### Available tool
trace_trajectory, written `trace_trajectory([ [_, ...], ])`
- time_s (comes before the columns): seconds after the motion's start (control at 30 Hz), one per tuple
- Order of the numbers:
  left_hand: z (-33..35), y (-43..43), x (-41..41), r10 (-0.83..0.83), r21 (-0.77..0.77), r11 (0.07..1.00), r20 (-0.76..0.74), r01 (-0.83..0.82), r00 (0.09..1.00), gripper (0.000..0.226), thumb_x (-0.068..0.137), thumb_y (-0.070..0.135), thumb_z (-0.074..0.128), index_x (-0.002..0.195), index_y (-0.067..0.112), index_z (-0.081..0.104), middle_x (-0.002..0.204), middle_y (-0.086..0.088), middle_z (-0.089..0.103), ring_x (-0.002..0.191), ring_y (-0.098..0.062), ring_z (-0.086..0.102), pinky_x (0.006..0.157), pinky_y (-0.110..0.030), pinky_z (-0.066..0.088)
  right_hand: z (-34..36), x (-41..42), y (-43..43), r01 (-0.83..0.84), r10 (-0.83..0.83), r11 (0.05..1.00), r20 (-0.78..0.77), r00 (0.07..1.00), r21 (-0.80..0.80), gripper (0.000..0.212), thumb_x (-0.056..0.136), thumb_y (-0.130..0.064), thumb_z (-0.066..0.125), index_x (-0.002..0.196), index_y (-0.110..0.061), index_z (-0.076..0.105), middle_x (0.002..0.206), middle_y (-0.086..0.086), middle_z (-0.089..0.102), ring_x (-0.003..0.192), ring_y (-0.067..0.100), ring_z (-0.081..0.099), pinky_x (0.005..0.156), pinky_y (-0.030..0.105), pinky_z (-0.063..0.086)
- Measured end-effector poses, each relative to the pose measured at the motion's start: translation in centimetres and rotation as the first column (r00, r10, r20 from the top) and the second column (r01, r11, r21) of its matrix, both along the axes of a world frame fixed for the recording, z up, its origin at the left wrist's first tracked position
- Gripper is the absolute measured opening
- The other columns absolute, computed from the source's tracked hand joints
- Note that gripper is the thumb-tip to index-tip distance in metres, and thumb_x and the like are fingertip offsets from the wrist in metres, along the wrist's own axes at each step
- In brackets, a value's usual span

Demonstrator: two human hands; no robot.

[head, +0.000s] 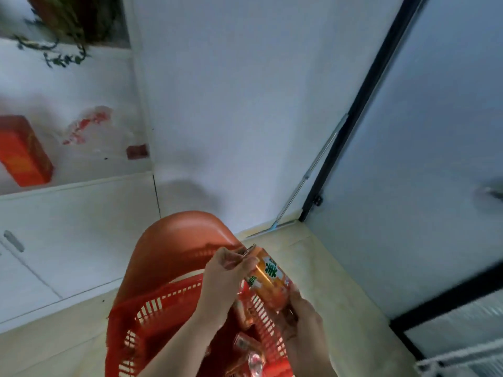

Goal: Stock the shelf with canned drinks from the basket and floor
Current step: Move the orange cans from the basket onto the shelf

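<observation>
**Orange can held in both hands over red basket**

Label first: the orange metal drinks can (272, 281) shows a big green character "美" on a white patch, facing up. Smaller green lettering just beside the left hand is too blurred to read. No other writing is legible anywhere.

The can is tilted, top end up-left, above the far-right rim of the red slotted plastic basket (152, 308). Can't tell if it touches the rim. The left hand (228, 270) has its fingers curled round the can's top end. The right hand (302, 317) takes the bottom end w/ fingers curled under it. Both grip the can.

Inside the basket are more drink cans (245, 346), blurred, labels unreadable, number can't be told.

Right behind the basket is a rounded orange-brown plastic shape (177, 240); touching or just beside, can't tell.

Surface & room:
- A beige tiled floor (340, 308) shows on both sides of the basket.
- Beyond the basket is a plain white wall (231, 104).
- Right of the basket is a black-framed pale panel (362, 104).
- Left of the basket is a white cabinet front (68, 227) w/ a grey bar handle (12, 240).
- Up-left of the basket, above that cabinet, an orange-red box (24, 151) sits on a white ledge.
- Further up is a green trailing plant (62, 55), blurred.
</observation>
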State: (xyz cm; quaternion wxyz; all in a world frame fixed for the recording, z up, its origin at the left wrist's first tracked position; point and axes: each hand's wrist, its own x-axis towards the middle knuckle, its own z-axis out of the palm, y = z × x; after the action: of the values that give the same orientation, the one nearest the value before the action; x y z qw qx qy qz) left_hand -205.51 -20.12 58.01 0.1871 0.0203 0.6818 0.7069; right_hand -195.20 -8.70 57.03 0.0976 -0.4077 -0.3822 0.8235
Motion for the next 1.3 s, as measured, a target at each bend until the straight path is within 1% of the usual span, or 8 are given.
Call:
trace_trajectory([
  [0.1, 4.8, 2.4, 1.4, -0.102, 0.062, 0.992, -0.084, 0.108, 0.991, 0.033, 0.076, 0.026, 0.078, 0.09, 0.007, 0.055, 0.081, 0.0, 0.075, 0.064, -0.007, 0.07, 0.053, -0.012, 0.048, 4.7, 2.6, 1.7, 0.087, -0.085, 0.996, -0.158, 0.984, 0.008, 0.053, 0.083, -0.022, 0.065, 0.122, 0.012, 0.051, 0.101, 0.026, 0.071, 0.091, 0.037, 0.072, 0.074, 0.047, 0.061],
  [0.23, 10.5, 5.6, 3.8, -0.239, 0.045, 0.967, -0.178, 0.251, 0.955, 0.056, 0.061, 0.048, 0.086, 0.088, 0.011, 0.055, 0.092, -0.004, 0.075, 0.084, -0.021, 0.073, 0.077, -0.04, 0.058, 10.0, 7.5, 4.1, 0.128, -0.098, 0.987, -0.271, 0.957, 0.095, 0.051, 0.082, -0.031, 0.063, 0.12, 0.003, 0.058, 0.107, 0.02, 0.072, 0.097, 0.029, 0.072, 0.08, 0.042, 0.059],
  [0.53, 21.4, 14.8, 16.7, -0.572, 0.155, 0.757, -0.314, 0.635, 0.758, 0.067, 0.047, 0.044, 0.087, 0.098, 0.009, 0.059, 0.11, -0.018, 0.067, 0.108, -0.033, 0.065, 0.1, -0.051, 0.048, 18.3, 24.7, 10.4, 0.24, -0.104, 0.948, -0.507, 0.856, 0.209, 0.059, 0.082, -0.038, 0.063, 0.127, 0.0, 0.059, 0.119, 0.018, 0.068, 0.109, 0.025, 0.068, 0.088, 0.031, 0.057],
  [0.67, 24.8, 18.6, 25.9, -0.732, 0.202, 0.558, -0.338, 0.805, 0.592, 0.071, 0.05, 0.034, 0.084, 0.11, 0.006, 0.057, 0.108, -0.014, 0.068, 0.104, -0.027, 0.065, 0.098, -0.04, 0.05, 20.4, 35.2, 12.3, 0.256, -0.049, 0.918, -0.555, 0.831, 0.303, 0.07, 0.057, -0.045, 0.09, 0.114, -0.008, 0.072, 0.125, 0.019, 0.065, 0.114, 0.027, 0.065, 0.089, 0.034, 0.056],
  [0.9, 28.7, 24.8, 41.0, -0.84, 0.128, 0.306, -0.431, 0.943, 0.331, 0.076, 0.04, 0.048, 0.092, 0.102, 0.01, 0.068, 0.094, -0.005, 0.075, 0.089, -0.014, 0.07, 0.08, -0.022, 0.058, 23.6, 52.2, 14.3, 0.339, -0.046, 0.853, -0.59, 0.806, 0.397, 0.062, 0.063, -0.036, 0.089, 0.118, -0.015, 0.07, 0.129, 0.019, 0.063, 0.119, 0.031, 0.061, 0.096, 0.039, 0.054],
  [1.03, 31.0, 28.9, 47.5, -0.856, 0.072, 0.206, -0.47, 0.976, 0.216, 0.087, 0.032, 0.051, 0.095, 0.103, 0.011, 0.064, 0.093, -0.006, 0.075, 0.083, -0.014, 0.072, 0.068, -0.02, 0.057, 25.1, 59.1, 15.7, 0.431, -0.12, 0.8, -0.594, 0.795, 0.417, 0.078, 0.067, -0.034, 0.088, 0.131, -0.005, 0.056, 0.132, 0.023, 0.058, 0.124, 0.037, 0.056, 0.1, 0.044, 0.05],
  [1.13, 33.0, 32.0, 51.8, -0.873, 0.046, 0.111, -0.473, 0.993, 0.119, 0.071, 0.045, 0.042, 0.09, 0.102, 0.011, 0.062, 0.088, -0.009, 0.074, 0.075, -0.013, 0.072, 0.059, -0.02, 0.056, 26.0, 63.6, 17.5, 0.496, -0.165, 0.758, -0.612, 0.773, 0.423, 0.085, 0.064, -0.033, 0.09, 0.134, -0.003, 0.052, 0.132, 0.023, 0.059, 0.123, 0.039, 0.057, 0.1, 0.047, 0.05],
  [1.3, 35.3, 38.0, 56.1, -0.834, -0.064, -0.05, -0.547, 0.997, -0.077, 0.101, 0.028, 0.055, 0.094, 0.111, 0.007, 0.063, 0.096, -0.007, 0.075, 0.091, -0.018, 0.072, 0.071, -0.022, 0.057, 27.1, 67.8, 21.7, 0.539, -0.184, 0.674, -0.592, 0.785, 0.505, 0.087, 0.069, -0.034, 0.086, 0.137, 0.003, 0.047, 0.134, 0.026, 0.056, 0.125, 0.042, 0.054, 0.103, 0.047, 0.048],
])
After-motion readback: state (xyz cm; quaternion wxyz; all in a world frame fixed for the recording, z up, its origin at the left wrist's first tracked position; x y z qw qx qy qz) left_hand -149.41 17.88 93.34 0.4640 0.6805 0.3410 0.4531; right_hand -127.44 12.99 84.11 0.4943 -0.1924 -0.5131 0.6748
